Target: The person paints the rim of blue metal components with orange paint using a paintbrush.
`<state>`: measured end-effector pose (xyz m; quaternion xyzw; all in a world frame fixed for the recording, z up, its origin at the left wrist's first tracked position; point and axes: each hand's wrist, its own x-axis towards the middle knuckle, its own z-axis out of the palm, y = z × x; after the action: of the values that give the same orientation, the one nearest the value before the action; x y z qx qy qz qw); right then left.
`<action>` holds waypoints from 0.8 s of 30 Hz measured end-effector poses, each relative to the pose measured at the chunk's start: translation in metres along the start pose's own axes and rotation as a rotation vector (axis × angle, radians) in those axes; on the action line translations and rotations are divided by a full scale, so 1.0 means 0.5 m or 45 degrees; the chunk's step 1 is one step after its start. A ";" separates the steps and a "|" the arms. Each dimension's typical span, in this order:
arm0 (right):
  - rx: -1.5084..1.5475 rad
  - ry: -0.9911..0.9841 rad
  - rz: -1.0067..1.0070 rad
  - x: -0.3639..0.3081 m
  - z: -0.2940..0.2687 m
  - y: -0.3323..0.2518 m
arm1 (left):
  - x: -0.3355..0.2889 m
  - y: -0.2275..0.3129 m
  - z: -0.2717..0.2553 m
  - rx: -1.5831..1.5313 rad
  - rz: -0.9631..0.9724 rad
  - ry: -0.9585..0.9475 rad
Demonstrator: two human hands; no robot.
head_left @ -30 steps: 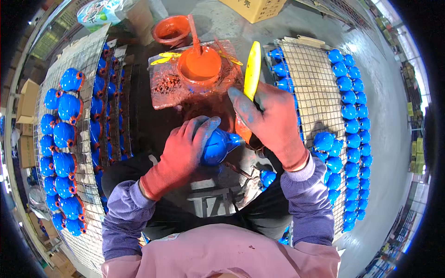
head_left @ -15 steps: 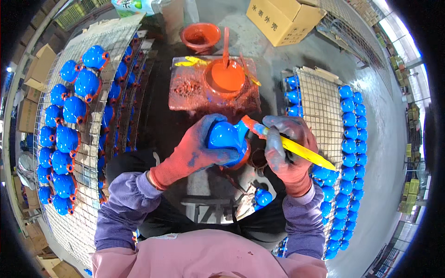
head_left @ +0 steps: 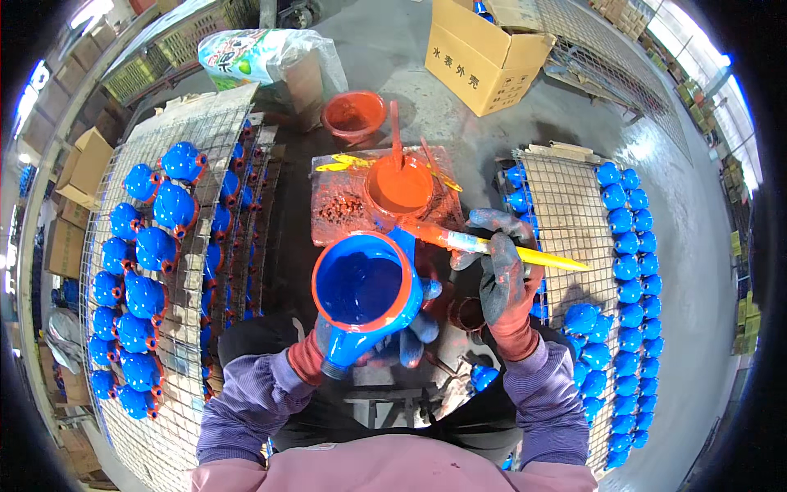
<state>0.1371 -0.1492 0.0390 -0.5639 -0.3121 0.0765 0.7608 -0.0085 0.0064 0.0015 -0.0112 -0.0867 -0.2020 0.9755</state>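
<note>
In my gloved left hand [head_left: 414,340] I hold a blue metal housing [head_left: 402,305], its round opening turned up and ringed with orange-red paint. Two short pipe ends stick out of it, one toward me and one away. My gloved right hand [head_left: 502,275] pinches a paintbrush [head_left: 533,256] with a yellow handle. Its red-coated bristles touch or nearly touch the housing near the far pipe end. Beyond them stands a bowl of orange-red paint [head_left: 399,187] with a stick in it, on a paint-spattered board [head_left: 328,221].
Blue housings [head_left: 156,248] with red rims sit on a mesh rack [head_left: 184,303] at left. More line another mesh rack [head_left: 566,221] at right. A red basin [head_left: 354,115], a cardboard box [head_left: 484,61] and a plastic-wrapped pack [head_left: 246,57] stand farther off. Yellow-handled brushes [head_left: 348,161] lie on the board.
The housing has been turned so its opening faces up, and my left hand has shifted beneath it. The brush has moved left, now lying flatter beside the far pipe end. The view has tilted farther up.
</note>
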 end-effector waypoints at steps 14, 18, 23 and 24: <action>-0.072 0.192 0.036 0.016 -0.028 0.052 | 0.017 0.019 0.058 0.478 0.460 0.508; 0.642 0.223 0.333 0.040 -0.050 0.053 | 0.007 0.058 0.095 0.379 0.663 0.308; 0.552 0.143 0.345 0.050 -0.068 0.045 | -0.022 0.082 0.111 0.315 0.793 0.164; 0.480 0.191 0.300 0.050 -0.071 0.044 | -0.024 0.080 0.103 -0.044 0.586 0.086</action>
<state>0.1820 -0.1586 0.0229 -0.4486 -0.1671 0.1797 0.8594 -0.0120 0.0507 0.0507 -0.0407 -0.0457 0.0241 0.9978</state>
